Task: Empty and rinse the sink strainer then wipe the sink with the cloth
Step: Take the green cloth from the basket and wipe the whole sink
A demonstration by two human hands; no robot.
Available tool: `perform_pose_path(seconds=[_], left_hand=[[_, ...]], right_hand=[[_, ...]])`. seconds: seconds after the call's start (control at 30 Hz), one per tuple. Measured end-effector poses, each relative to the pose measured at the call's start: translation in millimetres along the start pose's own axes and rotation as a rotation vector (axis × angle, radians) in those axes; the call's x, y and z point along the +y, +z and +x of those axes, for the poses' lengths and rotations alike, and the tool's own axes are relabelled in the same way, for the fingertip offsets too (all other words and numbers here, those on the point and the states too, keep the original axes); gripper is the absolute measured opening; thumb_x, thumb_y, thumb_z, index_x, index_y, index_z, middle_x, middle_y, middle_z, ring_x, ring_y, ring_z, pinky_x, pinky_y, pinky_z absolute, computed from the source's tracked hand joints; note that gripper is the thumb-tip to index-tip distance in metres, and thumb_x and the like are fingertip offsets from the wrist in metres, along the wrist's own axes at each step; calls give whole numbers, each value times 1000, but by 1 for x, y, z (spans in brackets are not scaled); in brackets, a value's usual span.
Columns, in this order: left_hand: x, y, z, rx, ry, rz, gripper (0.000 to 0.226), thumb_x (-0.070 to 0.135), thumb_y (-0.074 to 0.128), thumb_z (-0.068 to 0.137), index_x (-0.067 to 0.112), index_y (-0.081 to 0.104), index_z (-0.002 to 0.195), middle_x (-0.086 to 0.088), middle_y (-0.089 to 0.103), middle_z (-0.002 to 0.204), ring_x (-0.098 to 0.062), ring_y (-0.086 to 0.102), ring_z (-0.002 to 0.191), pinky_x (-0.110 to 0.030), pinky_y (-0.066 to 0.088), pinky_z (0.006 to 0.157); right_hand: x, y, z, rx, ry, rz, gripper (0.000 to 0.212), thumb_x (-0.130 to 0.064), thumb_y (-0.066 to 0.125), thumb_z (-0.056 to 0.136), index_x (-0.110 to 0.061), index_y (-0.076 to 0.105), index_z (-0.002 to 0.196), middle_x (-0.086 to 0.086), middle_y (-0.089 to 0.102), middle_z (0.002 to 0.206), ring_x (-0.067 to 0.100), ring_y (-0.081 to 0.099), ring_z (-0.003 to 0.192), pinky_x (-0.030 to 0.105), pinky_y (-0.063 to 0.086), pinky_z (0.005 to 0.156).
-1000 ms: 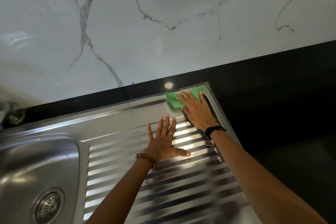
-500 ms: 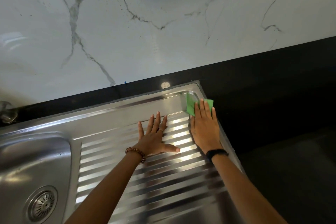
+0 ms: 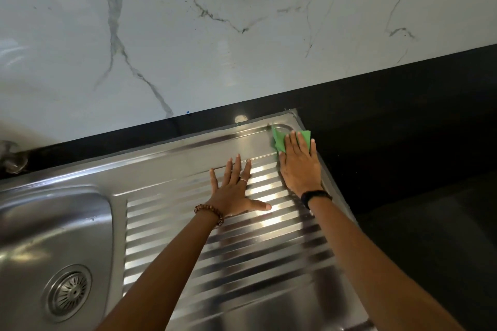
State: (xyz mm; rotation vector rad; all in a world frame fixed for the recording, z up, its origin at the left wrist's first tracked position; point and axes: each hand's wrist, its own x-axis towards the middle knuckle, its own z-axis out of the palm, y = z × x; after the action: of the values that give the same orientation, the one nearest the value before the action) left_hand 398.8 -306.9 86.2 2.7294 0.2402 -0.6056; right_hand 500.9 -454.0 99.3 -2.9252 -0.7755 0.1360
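Observation:
The steel sink has a bowl at the left and a ridged drainboard at the right. A round metal strainer sits in the bowl's drain. My right hand lies flat on a green cloth, pressing it onto the drainboard's far right corner; only the cloth's far edge shows past my fingers. My left hand rests flat on the drainboard ridges, fingers spread, holding nothing.
A white marble backsplash rises behind the sink. A black countertop runs behind and to the right of the drainboard. Part of a tap base shows at the far left edge.
My right hand has turned with the cloth from the back rim to the right edge of the drainboard corner. My left hand stays planted.

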Motion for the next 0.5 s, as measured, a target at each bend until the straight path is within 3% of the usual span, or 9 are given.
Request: perform_pose_path(seconds=[0.13, 0.27, 0.33, 0.43, 0.5], left_hand=[[2, 2, -11, 67, 12, -34, 108, 73, 45, 74, 20, -19, 144, -7, -30, 152, -27, -29, 139, -54, -24, 105], [-27, 18, -59, 289, 33, -113, 103, 85, 8, 63, 23, -18, 143, 0, -32, 149, -20, -35, 133, -41, -31, 102], [-57, 27, -93, 351, -18, -217, 108, 91, -2, 56, 27, -18, 141, 4, -35, 146, -19, -34, 135, -36, -34, 101], [-99, 35, -136, 393, -209, -308, 113, 94, 7, 54, 26, -18, 141, 2, -33, 146, -20, -32, 136, -43, -24, 107], [-118, 39, -156, 406, -337, -339, 108, 83, 31, 67, 23, -17, 142, -6, -28, 152, -23, -29, 138, -47, -18, 111]], right_hand=[[1, 1, -9, -10, -13, -41, 51, -29, 20, 101, -8, 15, 147, 11, 17, 158, 24, 5, 147, 46, 0, 118], [3, 8, -38, -10, -9, -133, 53, -26, 14, 96, -10, 19, 147, 11, 18, 157, 26, 5, 147, 48, 1, 118], [-2, 10, -42, -21, 3, -174, 51, -23, 16, 97, -11, 21, 146, 11, 18, 157, 28, 5, 147, 50, 1, 117], [-21, 11, -36, -5, 31, -156, 46, -19, 22, 100, -12, 27, 145, 11, 19, 157, 28, 10, 147, 54, 2, 116], [-43, 14, -36, 8, 44, -70, 46, -21, 23, 101, -11, 25, 146, 11, 20, 157, 26, 12, 146, 53, 0, 117]])
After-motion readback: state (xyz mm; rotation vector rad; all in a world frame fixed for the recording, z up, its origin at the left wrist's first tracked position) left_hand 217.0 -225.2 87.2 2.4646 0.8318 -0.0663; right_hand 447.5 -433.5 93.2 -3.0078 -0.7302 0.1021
